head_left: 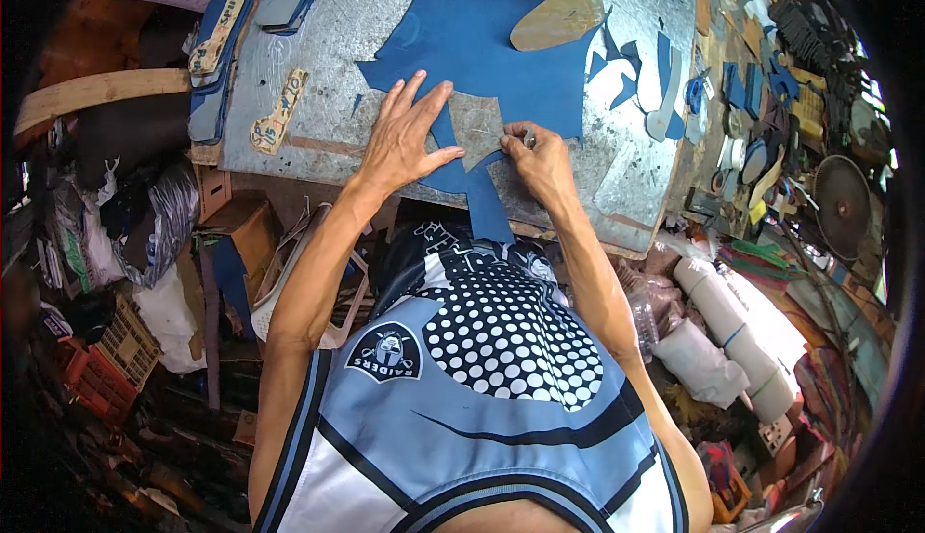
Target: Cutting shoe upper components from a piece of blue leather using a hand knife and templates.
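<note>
A large blue sheet (pixel 491 41) with cut edges lies across the metal-topped table. On its near edge rests a flat greyish pattern piece (pixel 477 123). My left hand (pixel 403 133) lies palm down at the left of this piece, fingers stretched out, its fingertips on the blue sheet. At the piece's right edge my right hand (pixel 538 159) is closed in a pinch; a small dark, shiny bit shows between the fingers, too little to name. A blue strip (pixel 488 207) hangs over the table's front edge between my hands. A rounded tan pattern piece (pixel 557 20) lies farther back on the sheet.
Stacked blue pieces (pixel 208 114) and a yellowish marked template (pixel 279 112) lie at the left of the metal tabletop (pixel 332 46). Blue scraps (pixel 626 75) and a grey curved template (pixel 665 99) are at the right. A round fan (pixel 841 207) stands beyond, amid clutter.
</note>
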A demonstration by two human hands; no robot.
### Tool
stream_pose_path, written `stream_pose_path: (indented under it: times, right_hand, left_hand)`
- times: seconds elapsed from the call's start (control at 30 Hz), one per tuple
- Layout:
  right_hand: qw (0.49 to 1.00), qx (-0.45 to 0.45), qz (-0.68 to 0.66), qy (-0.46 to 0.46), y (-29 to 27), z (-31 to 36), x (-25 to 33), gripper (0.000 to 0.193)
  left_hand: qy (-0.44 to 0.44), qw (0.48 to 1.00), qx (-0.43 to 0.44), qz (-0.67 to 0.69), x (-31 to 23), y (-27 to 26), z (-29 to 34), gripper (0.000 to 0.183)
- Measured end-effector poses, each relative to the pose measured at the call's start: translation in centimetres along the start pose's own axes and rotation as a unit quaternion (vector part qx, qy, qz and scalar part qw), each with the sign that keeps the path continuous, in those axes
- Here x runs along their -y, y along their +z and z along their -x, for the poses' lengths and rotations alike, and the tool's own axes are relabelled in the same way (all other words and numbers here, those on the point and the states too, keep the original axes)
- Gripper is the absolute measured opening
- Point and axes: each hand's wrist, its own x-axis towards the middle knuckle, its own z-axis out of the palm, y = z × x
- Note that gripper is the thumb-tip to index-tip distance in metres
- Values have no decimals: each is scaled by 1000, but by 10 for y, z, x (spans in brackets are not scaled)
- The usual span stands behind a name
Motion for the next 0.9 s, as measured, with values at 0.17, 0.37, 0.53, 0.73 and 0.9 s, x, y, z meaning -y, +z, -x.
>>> stream_pose_path:
  times: [0.17, 0.37, 0.53, 0.73, 0.9]
  right_hand:
    - [986, 0, -156, 55, -25, 38, -4, 33]
    - [893, 74, -414, 162, -13, 127, -33, 40]
    - [924, 60, -351, 140, -8, 133, -28, 58]
    - [967, 91, -201, 125, 6, 129, -26, 51]
    - [968, 42, 144, -200, 18, 102, 2, 37]
  left_hand:
    - [-2, 1000, 2, -29, -1, -6, 4, 84]
    - [15, 999, 3, -34, -1, -5, -3, 84]
    - [19, 999, -6, -42, 0, -6, -1, 85]
    - [35, 998, 0, -59, -4, -6, 0, 63]
    - [117, 984, 88, -103, -17, -16, -18, 29]
